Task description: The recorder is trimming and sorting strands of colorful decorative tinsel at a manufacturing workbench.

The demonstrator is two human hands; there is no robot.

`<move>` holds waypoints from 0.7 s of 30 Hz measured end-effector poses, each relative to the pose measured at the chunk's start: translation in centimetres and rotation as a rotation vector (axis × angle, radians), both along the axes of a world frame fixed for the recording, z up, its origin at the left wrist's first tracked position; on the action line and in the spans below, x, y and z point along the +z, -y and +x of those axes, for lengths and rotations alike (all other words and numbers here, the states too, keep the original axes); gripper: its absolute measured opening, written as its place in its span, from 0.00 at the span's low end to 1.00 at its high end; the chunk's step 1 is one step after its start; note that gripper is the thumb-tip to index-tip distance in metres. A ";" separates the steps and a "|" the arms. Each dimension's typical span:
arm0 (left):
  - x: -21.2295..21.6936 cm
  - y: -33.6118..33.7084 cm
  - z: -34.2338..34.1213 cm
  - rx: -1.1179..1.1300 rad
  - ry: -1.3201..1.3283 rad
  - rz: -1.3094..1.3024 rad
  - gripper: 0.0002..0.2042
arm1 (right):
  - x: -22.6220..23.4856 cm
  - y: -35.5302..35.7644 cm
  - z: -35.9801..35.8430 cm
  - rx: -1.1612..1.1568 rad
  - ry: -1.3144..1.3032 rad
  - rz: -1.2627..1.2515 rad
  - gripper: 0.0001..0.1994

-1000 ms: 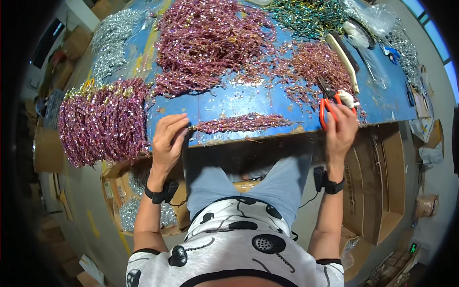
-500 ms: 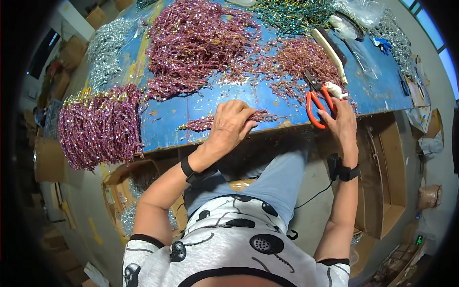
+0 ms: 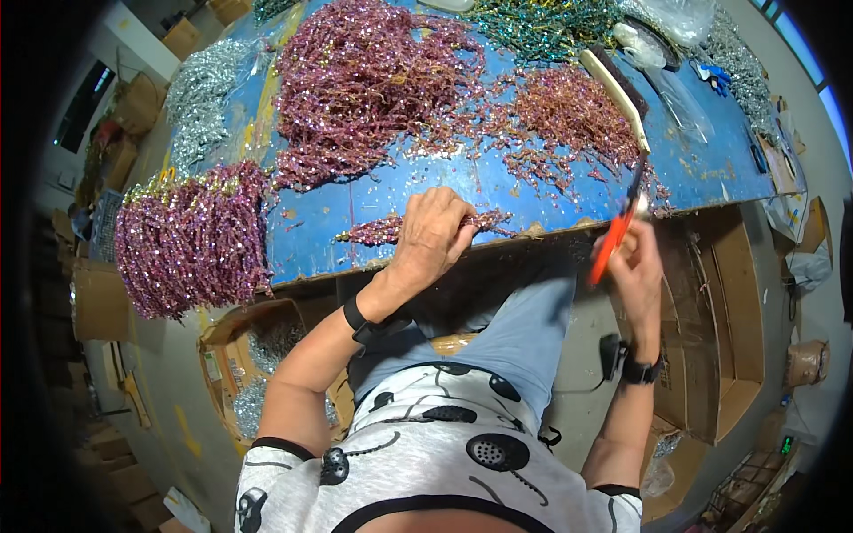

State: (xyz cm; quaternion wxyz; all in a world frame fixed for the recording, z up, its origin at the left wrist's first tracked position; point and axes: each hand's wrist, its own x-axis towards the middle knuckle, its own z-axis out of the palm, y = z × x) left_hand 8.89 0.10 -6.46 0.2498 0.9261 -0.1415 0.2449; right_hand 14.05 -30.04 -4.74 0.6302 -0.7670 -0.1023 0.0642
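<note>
My left hand (image 3: pixel 433 233) is closed round a small bundle of pink glittery strands (image 3: pixel 375 232) at the table's front edge. The bundle's ends stick out on both sides of the hand, with yellowish tips at its left end. To the right, my right hand (image 3: pixel 638 258) holds red-handled pliers (image 3: pixel 611 245) just off the front edge. Their dark jaws point up toward the white-handled brush, and motion smears them a little. Close to the jaws is a small white thing, too blurred to tell apart.
A big heap of pink glittery strands (image 3: pixel 355 89) covers the blue table's (image 3: pixel 311 226) back middle, with a smaller reddish pile (image 3: pixel 573 111) to its right. A pink bundle (image 3: pixel 191 244) hangs over the left edge. The brush (image 3: pixel 617 93) lies back right. Cardboard boxes (image 3: pixel 724 329) stand below.
My right hand has taken up the pliers from the table and drawn them toward me, turning the jaws upward. My left hand stays on the bundle, nearly still.
</note>
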 end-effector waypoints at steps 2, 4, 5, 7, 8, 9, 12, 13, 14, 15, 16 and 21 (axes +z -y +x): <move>-0.1 -0.3 0.2 -0.027 -0.038 -0.065 0.10 | -0.3 -0.6 -3.0 0.145 -0.158 0.048 0.24; -0.2 -0.5 0.1 -0.027 -0.040 -0.087 0.09 | -0.1 -1.8 -5.7 0.297 -0.281 -0.110 0.31; 0.0 -0.5 0.1 -0.030 -0.039 -0.111 0.09 | -0.1 -2.4 -6.9 0.378 -0.301 -0.160 0.35; 0.6 -0.6 0.0 -0.024 -0.077 -0.124 0.08 | 0.3 -4.0 -8.5 0.471 -0.367 -0.315 0.43; 0.8 -0.6 -0.1 -0.014 -0.116 -0.136 0.08 | -0.7 -4.5 -9.0 0.530 -0.267 -0.327 0.47; 0.9 -0.6 -0.2 -0.017 -0.116 -0.135 0.08 | -0.6 -5.0 -9.3 0.528 -0.267 -0.326 0.47; 1.1 -0.8 -0.4 -0.021 -0.092 -0.150 0.08 | -0.3 -6.8 -9.1 0.481 -0.247 -0.318 0.47; 1.2 -0.7 -0.6 -0.034 -0.098 -0.174 0.08 | -0.6 -7.0 -9.0 0.477 -0.245 -0.318 0.47; 1.4 -0.6 -0.8 -0.046 -0.105 -0.197 0.08 | -1.0 -7.1 -8.9 0.463 -0.187 -0.329 0.48; 1.5 -0.5 -0.9 -0.049 -0.103 -0.198 0.08 | -1.1 -7.2 -8.8 0.449 -0.128 -0.341 0.50; 1.7 -0.4 -1.0 -0.058 -0.102 -0.197 0.08 | -1.2 -7.3 -8.7 0.450 -0.127 -0.340 0.50; 2.5 -0.4 -1.8 -0.066 -0.172 -0.181 0.08 | -1.2 -7.8 -8.5 0.422 -0.060 -0.359 0.49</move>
